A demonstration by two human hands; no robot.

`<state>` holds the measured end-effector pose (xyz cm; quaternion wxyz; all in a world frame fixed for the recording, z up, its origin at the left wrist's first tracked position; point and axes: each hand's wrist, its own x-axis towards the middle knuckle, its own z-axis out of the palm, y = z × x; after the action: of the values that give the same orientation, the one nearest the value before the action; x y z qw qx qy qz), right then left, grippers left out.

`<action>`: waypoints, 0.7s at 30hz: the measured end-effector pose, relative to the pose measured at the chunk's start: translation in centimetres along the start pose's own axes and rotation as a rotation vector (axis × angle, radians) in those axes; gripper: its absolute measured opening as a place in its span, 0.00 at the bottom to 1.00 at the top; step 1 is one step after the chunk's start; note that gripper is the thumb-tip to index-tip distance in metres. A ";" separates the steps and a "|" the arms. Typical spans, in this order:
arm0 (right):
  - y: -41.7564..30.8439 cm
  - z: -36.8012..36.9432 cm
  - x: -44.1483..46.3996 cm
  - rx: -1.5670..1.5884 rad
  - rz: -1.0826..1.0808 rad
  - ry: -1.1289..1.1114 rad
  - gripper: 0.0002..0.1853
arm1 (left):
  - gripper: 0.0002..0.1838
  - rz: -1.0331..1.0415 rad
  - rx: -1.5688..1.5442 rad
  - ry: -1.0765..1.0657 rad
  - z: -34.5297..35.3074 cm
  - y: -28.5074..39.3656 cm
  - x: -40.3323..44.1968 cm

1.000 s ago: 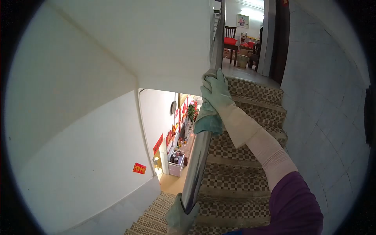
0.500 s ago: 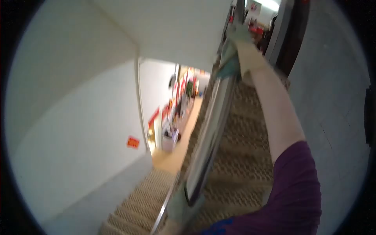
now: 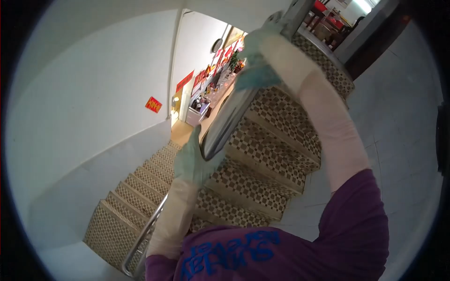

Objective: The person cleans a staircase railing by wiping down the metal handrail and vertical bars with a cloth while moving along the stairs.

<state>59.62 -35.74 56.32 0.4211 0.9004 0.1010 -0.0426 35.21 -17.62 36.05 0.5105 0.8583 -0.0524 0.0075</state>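
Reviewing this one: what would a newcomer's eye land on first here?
Probably the shiny handrail slanting through the middle, with the gloved right hand and a teal cloth toward its upper part and the gloved left hand at its lower end. Next, the checkered stairs right of the handrail and at lower left. A small red paper also stands out on the pale left wall.

"Your left glove (image 3: 188,161) and right glove (image 3: 260,46)?"
"Both pale green; your cloth (image 3: 258,78), teal; handrail (image 3: 230,117), silver."
"Your shirt (image 3: 295,257)?"
"Purple, lettered blue."
"Steps (image 3: 255,166) before you?"
"Brown-and-cream checks; right wall (image 3: 396,122), blue-grey."
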 end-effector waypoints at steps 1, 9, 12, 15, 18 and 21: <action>-3.5 -0.5 -1.7 0.007 -0.027 -0.024 0.21 | 0.50 -0.032 0.011 0.028 0.0 -0.1 -0.2; -19.6 2.6 -15.4 0.378 -0.279 0.353 0.12 | 0.61 0.557 0.245 0.623 2.0 -2.0 0.2; -17.1 4.1 -15.4 0.576 -0.357 0.880 0.10 | 0.58 0.588 0.150 0.508 1.9 -1.5 -0.5; -9.8 4.1 -14.4 0.494 -0.277 0.968 0.10 | 0.57 0.342 -0.364 0.216 3.2 -3.2 -1.1; -2.3 5.2 -10.1 0.450 0.177 1.057 0.14 | 0.58 0.403 0.176 0.307 2.6 -4.6 -1.9; -0.1 7.5 -4.7 0.627 0.456 1.388 0.18 | 0.56 0.346 0.057 0.164 1.6 -4.0 -3.3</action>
<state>55.04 -42.10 52.17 -0.0128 0.7964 0.1369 0.5890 32.27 -16.90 31.57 0.4796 0.8470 -0.1572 0.1667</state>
